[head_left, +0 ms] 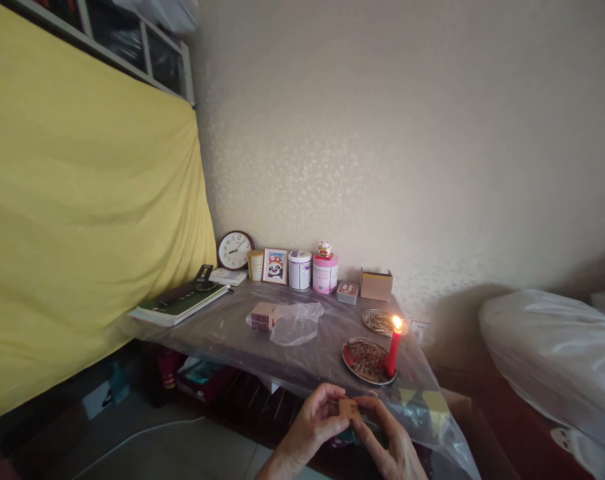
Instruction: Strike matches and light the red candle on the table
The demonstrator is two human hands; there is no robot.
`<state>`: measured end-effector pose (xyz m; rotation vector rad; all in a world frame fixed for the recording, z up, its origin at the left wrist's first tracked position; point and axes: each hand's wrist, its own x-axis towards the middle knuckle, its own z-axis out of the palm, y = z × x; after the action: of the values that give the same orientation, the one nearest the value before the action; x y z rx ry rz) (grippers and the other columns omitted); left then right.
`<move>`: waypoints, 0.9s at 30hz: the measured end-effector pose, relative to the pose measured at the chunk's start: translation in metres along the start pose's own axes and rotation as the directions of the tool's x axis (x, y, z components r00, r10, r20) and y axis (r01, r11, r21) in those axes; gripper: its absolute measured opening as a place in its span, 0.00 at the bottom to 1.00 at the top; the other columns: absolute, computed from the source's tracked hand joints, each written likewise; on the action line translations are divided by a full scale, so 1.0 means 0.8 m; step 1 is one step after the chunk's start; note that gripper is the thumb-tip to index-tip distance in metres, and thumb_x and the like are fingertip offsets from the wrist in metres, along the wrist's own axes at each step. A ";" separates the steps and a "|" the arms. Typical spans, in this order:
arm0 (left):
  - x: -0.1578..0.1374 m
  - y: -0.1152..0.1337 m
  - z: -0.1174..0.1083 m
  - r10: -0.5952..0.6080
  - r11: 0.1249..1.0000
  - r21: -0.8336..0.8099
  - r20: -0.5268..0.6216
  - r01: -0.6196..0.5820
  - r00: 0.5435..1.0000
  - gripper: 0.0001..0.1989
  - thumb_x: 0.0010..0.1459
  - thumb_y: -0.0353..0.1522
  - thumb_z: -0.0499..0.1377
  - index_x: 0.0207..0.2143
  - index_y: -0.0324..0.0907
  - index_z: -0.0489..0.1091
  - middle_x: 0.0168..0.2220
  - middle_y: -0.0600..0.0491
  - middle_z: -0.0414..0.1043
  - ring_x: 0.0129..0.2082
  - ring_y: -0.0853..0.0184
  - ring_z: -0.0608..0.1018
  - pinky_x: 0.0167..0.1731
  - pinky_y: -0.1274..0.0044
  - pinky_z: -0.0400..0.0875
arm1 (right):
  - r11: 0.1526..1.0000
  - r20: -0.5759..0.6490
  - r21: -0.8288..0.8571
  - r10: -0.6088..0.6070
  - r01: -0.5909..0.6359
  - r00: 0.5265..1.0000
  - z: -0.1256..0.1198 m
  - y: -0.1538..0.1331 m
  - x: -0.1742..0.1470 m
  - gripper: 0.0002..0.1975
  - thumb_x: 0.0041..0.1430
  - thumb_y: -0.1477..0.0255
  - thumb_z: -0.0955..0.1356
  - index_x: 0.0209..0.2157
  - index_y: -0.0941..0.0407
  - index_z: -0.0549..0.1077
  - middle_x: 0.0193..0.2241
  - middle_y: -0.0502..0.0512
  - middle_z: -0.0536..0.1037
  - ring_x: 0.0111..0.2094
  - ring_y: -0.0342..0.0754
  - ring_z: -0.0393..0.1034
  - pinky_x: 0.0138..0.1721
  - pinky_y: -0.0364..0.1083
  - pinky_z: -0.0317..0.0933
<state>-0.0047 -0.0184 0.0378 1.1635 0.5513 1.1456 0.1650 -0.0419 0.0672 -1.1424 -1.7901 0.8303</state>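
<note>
Before a plate [365, 357] on the table [217, 327], a box [350, 410] is held between the left hand [316, 427] and the right hand [390, 440]. A candle [394, 353] is stood at the plate's right side; a second plate [376, 323] is placed behind.

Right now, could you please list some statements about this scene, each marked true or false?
1. The left hand and right hand both hold the small brown box. True.
2. Nothing is burning on the table. False: the red candle is lit.
3. The cat figurine stands on the pink tin. True.
4. A lamp stands at the left end of the back row. False: the round clock stands there.
5. The framed picture shows a panda. True.
</note>
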 end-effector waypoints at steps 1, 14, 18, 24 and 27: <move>0.000 0.000 0.000 -0.004 1.000 0.000 -0.004 0.004 1.000 0.17 0.47 0.31 0.64 0.40 0.41 0.66 0.38 0.49 0.74 0.39 0.64 0.74 0.40 0.73 0.64 | 1.000 -0.002 0.000 -0.002 0.002 1.000 0.000 -0.001 0.000 0.14 0.58 0.60 0.63 0.40 0.54 0.70 0.41 0.55 0.77 0.44 0.50 0.71 0.46 0.44 0.63; -0.001 0.005 0.003 -0.015 0.999 0.044 -0.016 0.016 1.000 0.17 0.48 0.34 0.64 0.40 0.40 0.66 0.38 0.48 0.74 0.39 0.64 0.74 0.39 0.73 0.64 | 0.998 -0.056 -0.049 -0.049 0.047 0.997 0.001 0.007 0.000 0.14 0.55 0.61 0.66 0.39 0.55 0.72 0.38 0.56 0.78 0.41 0.51 0.73 0.43 0.43 0.66; 0.000 0.001 0.001 -0.008 0.999 0.047 -0.007 0.009 1.000 0.16 0.49 0.34 0.63 0.41 0.41 0.66 0.38 0.48 0.74 0.40 0.64 0.74 0.39 0.74 0.64 | 0.998 -0.062 -0.054 -0.048 0.044 0.997 0.000 0.009 0.001 0.14 0.53 0.61 0.67 0.38 0.55 0.72 0.37 0.56 0.78 0.41 0.51 0.73 0.43 0.43 0.66; 0.001 -0.001 0.001 -0.023 0.999 0.039 -0.002 0.023 1.000 0.17 0.48 0.35 0.63 0.40 0.41 0.65 0.38 0.49 0.73 0.38 0.64 0.74 0.38 0.74 0.65 | 1.000 -0.058 0.002 -0.025 0.025 0.998 -0.002 -0.003 0.000 0.15 0.55 0.60 0.66 0.39 0.55 0.72 0.38 0.58 0.78 0.41 0.51 0.73 0.45 0.44 0.66; 0.000 -0.001 0.002 -0.038 0.998 0.045 0.005 0.038 0.999 0.17 0.49 0.35 0.63 0.41 0.42 0.65 0.37 0.49 0.73 0.37 0.64 0.74 0.37 0.74 0.65 | 0.999 -0.081 0.029 -0.018 0.020 0.997 -0.002 -0.009 0.000 0.16 0.53 0.58 0.66 0.37 0.55 0.73 0.36 0.58 0.78 0.40 0.52 0.74 0.43 0.45 0.67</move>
<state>-0.0032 -0.0192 0.0372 1.1894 0.5945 1.1016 0.1634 -0.0445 0.0740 -1.1225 -1.7143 0.7861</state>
